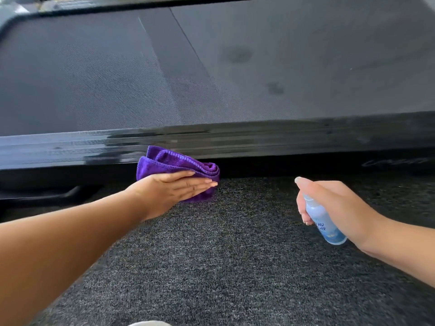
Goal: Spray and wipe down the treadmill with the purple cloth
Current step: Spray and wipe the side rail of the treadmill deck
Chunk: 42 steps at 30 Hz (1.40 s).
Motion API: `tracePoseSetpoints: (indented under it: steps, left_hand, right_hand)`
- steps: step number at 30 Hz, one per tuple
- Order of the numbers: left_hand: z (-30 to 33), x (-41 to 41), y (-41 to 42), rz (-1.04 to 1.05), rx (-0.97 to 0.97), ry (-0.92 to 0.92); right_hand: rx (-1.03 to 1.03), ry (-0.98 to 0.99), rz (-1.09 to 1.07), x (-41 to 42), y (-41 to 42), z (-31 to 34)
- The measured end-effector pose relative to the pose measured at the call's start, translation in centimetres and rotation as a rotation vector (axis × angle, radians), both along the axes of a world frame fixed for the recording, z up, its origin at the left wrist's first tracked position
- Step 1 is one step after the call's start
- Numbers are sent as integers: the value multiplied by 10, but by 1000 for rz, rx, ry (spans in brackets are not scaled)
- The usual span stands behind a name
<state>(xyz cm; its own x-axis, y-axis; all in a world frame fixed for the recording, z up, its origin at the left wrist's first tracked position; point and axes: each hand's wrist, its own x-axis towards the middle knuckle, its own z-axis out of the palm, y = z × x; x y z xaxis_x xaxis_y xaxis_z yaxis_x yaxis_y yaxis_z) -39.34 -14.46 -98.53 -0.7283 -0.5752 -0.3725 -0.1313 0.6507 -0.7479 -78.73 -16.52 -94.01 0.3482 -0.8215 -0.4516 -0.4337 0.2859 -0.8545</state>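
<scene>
- The spray bottle (323, 222) in my right grip (334, 205) carries a label with a few dark blue characters, seemingly Chinese; they are too small and blurred for me to read, and my fingers cover part of the label.
- The treadmill (235, 140) has pale lettering, perhaps a brand mark, low on its dark side panel at the far right; it is smeared and I cannot make out any letter.
</scene>
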Motion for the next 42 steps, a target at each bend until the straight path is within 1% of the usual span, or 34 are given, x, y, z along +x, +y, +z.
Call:
tracePoseSetpoints:
  steps: [4,12,17,21,24,28,32,37,42]
  left_hand:
    - [-8,-53,-16,-18,32,40]
    - [-15,-155,-46,-119,-13,146]
    - [-17,-216,-59,-116,-22,202]
    - [-17,-247,-68,-105,-29,254]
    - [-14,-246,-71,-153,-37,251]
    - [-4,-231,-69,-188,-42,165]
    - [-6,-205,-64,-210,-60,140]
    - [2,-149,-53,-211,-67,67]
    - [12,-78,-34,-201,-57,10]
  right_hand:
    - [18,-8,-31,-19,3,0]
    - [35,-59,-89,-47,4,3]
    - [93,-100,-142,-60,11,2]
    - [135,-131,-96,-66,14,-3]
    - [195,-166,-32,-70,18,-7]
    - [250,-167,14,-68,19,-10]
    - [235,-163,133,-55,10,-6]
    - [166,-113,243,-31,-4,5]
    - [146,-90,208,-6,-15,19]
